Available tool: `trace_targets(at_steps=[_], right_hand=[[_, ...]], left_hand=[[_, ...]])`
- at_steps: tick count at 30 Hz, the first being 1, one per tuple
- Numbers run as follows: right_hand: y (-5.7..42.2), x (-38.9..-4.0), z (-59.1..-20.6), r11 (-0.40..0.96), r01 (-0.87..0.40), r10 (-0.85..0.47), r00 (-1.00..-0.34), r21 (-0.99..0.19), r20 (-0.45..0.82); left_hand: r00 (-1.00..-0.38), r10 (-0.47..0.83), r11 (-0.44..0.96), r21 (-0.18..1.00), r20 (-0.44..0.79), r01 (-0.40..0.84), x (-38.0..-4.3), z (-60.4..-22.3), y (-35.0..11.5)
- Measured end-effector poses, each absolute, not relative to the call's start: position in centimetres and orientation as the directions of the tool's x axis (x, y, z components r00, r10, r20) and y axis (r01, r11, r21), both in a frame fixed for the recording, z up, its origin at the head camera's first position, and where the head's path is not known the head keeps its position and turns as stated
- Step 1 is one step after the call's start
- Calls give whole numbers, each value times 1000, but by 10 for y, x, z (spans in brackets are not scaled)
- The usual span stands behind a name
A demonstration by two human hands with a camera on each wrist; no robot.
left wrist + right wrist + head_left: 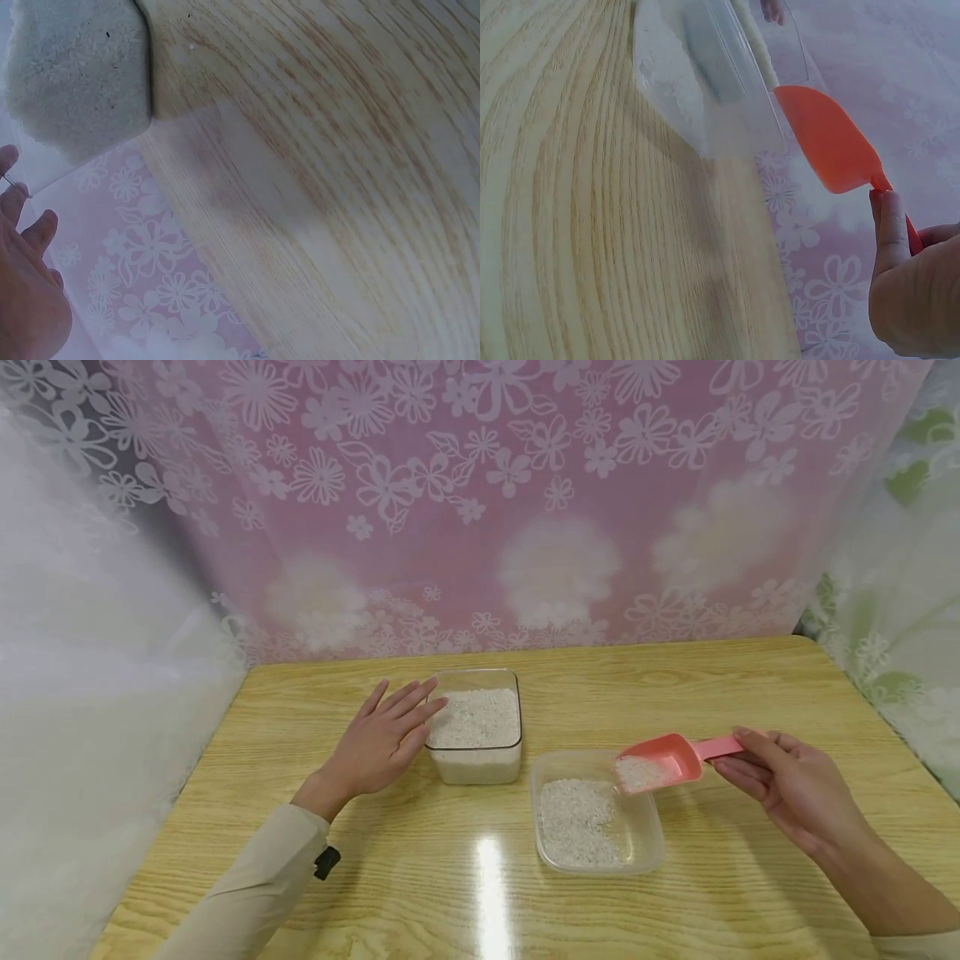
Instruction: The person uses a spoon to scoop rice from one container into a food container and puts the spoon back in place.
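Note:
My right hand (798, 789) grips the pink handle of a red scoop (667, 762), which holds a small heap of white rice. The scoop overlaps the right back rim of a shallow clear plastic container (648, 843) in the head view. Rice (576, 827) covers the left part of that container's bottom. Fingers fairly straight and spread, my left hand (382, 739) rests at the left rim of a deeper clear square bin (480, 767) nearly full of rice. In the right wrist view the scoop (832, 142) shows its underside, with the right hand (919, 281) around its handle.
Both containers stand on a wood-grain table (405, 877). Behind it hangs a pink curtain (450, 552) with white flowers. A pale sheet (97, 693) lines the left side, and a leaf-patterned one (892, 635) the right. A black clip-like piece (327, 862) sits at the left cuff.

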State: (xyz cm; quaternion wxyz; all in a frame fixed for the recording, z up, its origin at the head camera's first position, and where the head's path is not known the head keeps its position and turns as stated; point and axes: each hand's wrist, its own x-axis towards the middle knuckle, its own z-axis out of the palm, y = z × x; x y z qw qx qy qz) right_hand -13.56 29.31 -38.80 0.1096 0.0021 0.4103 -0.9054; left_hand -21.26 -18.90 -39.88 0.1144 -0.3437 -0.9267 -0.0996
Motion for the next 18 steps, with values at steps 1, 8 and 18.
trace_targets(at_steps=[1, 8, 18], right_hand=[[293, -136, -388, -640, 196, -195, -977, -743, -90], [292, -135, -385, -623, 170, -174, -982, -764, -77], [296, -134, -383, -573, 142, -141, -987, -807, -73]], left_hand=[[-738, 614, 744, 108, 279, 659, -213, -399, -189], [-739, 612, 744, 113, 282, 659, -213, -400, -190], [-727, 618, 731, 123, 300, 672, -213, -401, -190]])
